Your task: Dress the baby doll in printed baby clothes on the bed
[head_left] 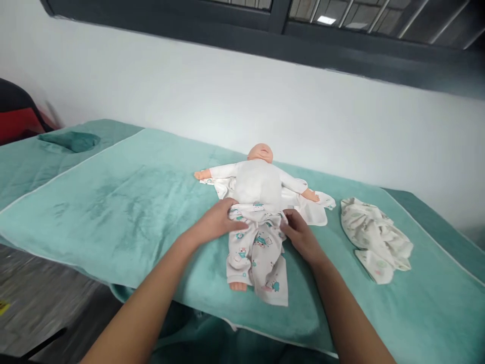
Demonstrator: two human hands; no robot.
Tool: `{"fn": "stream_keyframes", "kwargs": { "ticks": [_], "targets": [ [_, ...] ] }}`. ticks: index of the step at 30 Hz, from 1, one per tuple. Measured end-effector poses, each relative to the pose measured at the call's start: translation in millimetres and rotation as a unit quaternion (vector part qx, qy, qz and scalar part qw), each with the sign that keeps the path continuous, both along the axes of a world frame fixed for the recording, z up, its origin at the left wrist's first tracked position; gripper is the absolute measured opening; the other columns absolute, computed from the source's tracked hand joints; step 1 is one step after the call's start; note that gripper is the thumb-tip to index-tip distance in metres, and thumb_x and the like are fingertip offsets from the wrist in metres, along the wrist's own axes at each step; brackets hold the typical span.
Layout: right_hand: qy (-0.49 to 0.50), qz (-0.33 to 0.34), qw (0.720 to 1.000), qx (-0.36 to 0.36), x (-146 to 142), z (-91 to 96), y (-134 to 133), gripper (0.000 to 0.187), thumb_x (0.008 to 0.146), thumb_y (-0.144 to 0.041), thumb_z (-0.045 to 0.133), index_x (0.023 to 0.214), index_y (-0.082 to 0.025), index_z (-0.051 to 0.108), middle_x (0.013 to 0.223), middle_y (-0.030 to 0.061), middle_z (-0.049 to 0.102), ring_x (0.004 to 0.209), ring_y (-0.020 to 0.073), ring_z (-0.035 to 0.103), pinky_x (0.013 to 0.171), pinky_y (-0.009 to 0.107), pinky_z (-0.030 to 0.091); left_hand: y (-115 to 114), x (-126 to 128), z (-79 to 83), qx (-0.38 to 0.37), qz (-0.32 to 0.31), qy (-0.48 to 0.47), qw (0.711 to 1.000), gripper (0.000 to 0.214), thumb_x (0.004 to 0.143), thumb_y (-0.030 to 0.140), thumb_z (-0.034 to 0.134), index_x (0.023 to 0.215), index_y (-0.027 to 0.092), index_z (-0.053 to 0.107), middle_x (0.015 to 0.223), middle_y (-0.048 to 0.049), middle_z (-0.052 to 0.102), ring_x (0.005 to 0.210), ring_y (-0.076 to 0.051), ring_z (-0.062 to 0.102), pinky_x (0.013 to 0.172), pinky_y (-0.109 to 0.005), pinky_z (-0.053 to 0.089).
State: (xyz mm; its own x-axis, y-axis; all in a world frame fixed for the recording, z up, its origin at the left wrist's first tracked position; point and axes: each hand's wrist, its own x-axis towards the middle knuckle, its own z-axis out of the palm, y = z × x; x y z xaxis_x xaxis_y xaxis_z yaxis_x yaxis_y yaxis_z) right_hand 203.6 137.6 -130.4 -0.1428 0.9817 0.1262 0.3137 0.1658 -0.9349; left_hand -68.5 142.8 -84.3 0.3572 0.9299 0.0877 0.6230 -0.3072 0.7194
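Observation:
A baby doll (pixel 258 182) lies on its back with both arms stretched out sideways and its head toward the wall. Patterned baby pants (pixel 261 247) cover its legs up to the lower belly, and one foot shows at the left leg opening. My left hand (pixel 220 220) grips the pants at the left of the waistband, thumb lying over the front. At the right of the waistband, my right hand (pixel 299 233) pinches the fabric. Under the doll's back and arms a white baby shirt (pixel 312 212) is spread out.
A crumpled patterned cloth (pixel 375 237) lies to the right on the green padded bed cover (pixel 113 212). Behind the bed rises a white wall (pixel 189 91) with a dark window frame. A red and black chair (pixel 18 121) stands at the far left.

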Motion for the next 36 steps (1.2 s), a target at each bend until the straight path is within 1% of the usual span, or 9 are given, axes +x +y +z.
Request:
{"fn": "stream_keyframes", "kwargs": {
  "ticks": [3, 7, 11, 15, 18, 22, 29, 33, 36],
  "targets": [
    [-0.056, 0.037, 0.998, -0.013, -6, 3.9, -10, 0.044, 0.074, -0.045, 0.076, 0.107, -0.022, 0.058, 0.092, 0.0003, 0.063, 0.082, 0.0194, 0.055, 0.073, 0.031, 0.044, -12, -8, 9.7, 0.029, -0.051, 0.047, 0.997, 0.041, 0.072, 0.045, 0.076, 0.103, 0.022, 0.062, 0.112, -0.0052, 0.063, 0.106, -0.026, 0.059, 0.087, -0.033, 0.047],
    [-0.064, -0.031, 0.997, -0.019, -16, 7.3, -14, 0.029, 0.077, -0.046, 0.069, 0.073, -0.02, 0.056, 0.068, -0.0028, 0.054, 0.069, 0.0168, 0.049, 0.064, 0.029, 0.039, -28, 0, 9.9, 0.075, 0.006, 0.14, 0.987, 0.009, 0.085, 0.029, 0.059, 0.09, 0.022, 0.062, 0.094, -0.004, 0.067, 0.092, -0.025, 0.063, 0.083, -0.035, 0.045],
    [-0.042, -0.021, 0.998, -0.052, -12, 18.6, -32, 0.029, 0.077, -0.046, 0.069, 0.085, -0.019, 0.06, 0.077, -0.0004, 0.063, 0.074, 0.0193, 0.055, 0.066, 0.031, 0.045, -48, -1, 9.8, 0.031, 0.042, 0.063, 0.997, 0.024, 0.086, 0.023, 0.053, 0.109, 0.023, 0.061, 0.108, -0.0047, 0.067, 0.099, -0.024, 0.063, 0.086, -0.034, 0.048],
    [-0.071, 0.134, 0.988, -0.026, -4, 26.4, -76, 0.083, 0.069, -0.043, 0.082, 0.139, -0.023, 0.042, 0.13, 0.0105, 0.058, 0.116, 0.0286, 0.057, 0.096, 0.042, 0.048, -79, -10, 8.0, -0.005, -0.069, -0.001, 0.998, 0.061, 0.082, 0.029, 0.063, 0.14, 0.027, 0.045, 0.139, -0.0082, 0.05, 0.123, -0.024, 0.055, 0.1, -0.035, 0.047],
    [-0.16, 0.117, 0.979, 0.052, -12, 14.9, -101, 0.113, 0.054, -0.041, 0.091, 0.147, -0.024, 0.031, 0.145, 0.0157, 0.042, 0.132, 0.0349, 0.045, 0.108, 0.05, 0.041, -100, -4, -0.7, 0.013, -0.056, 0.067, 0.996, 0.095, 0.071, 0.037, 0.078, 0.152, 0.027, 0.029, 0.157, -0.014, 0.029, 0.142, -0.033, 0.036, 0.109, -0.043, 0.041],
    [-0.228, 0.008, 0.964, 0.139, -31, -6.5, -106, 0.091, 0.059, -0.04, 0.086, 0.136, -0.02, 0.042, 0.125, 0.0163, 0.054, 0.118, 0.0377, 0.053, 0.099, 0.055, 0.046, -113, 10, -11.6, 0.062, -0.014, 0.151, 0.986, 0.096, 0.073, 0.045, 0.077, 0.153, 0.025, 0.027, 0.147, -0.0164, 0.042, 0.136, -0.037, 0.042, 0.104, -0.049, 0.043],
    [-0.144, 0.038, 0.988, -0.033, -26, 24.6, -125, 0.041, 0.074, -0.034, 0.073, 0.11, -0.023, 0.057, 0.097, 0.0028, 0.068, 0.088, 0.0261, 0.064, 0.081, 0.041, 0.051, -134, 8, 7.9, 0.03, -0.003, 0.132, 0.991, 0.058, 0.081, 0.028, 0.063, 0.136, 0.024, 0.048, 0.12, -0.0099, 0.068, 0.112, -0.034, 0.063, 0.096, -0.047, 0.045],
    [0.057, 0.141, 0.978, -0.14, -21, 54.3, -127, 0.042, 0.077, -0.036, 0.073, 0.115, -0.023, 0.064, 0.109, 0.0064, 0.071, 0.099, 0.0283, 0.066, 0.089, 0.043, 0.052, -139, 4, 37.4, -0.085, -0.036, -0.035, 0.995, 0.045, 0.075, 0.023, 0.061, 0.12, 0.025, 0.061, 0.106, -0.0036, 0.072, 0.098, -0.028, 0.067, 0.083, -0.038, 0.052],
    [0.097, 0.171, 0.967, -0.16, -20, 75.2, -117, 0.049, 0.076, -0.041, 0.075, 0.12, -0.023, 0.065, 0.11, 0.0088, 0.072, 0.1, 0.0306, 0.067, 0.087, 0.046, 0.054, -136, -6, 58.0, -0.177, -0.046, -0.177, 0.967, 0.042, 0.072, 0.021, 0.06, 0.114, 0.023, 0.063, 0.105, -0.0023, 0.071, 0.097, -0.025, 0.067, 0.079, -0.033, 0.053]
  ]
}}
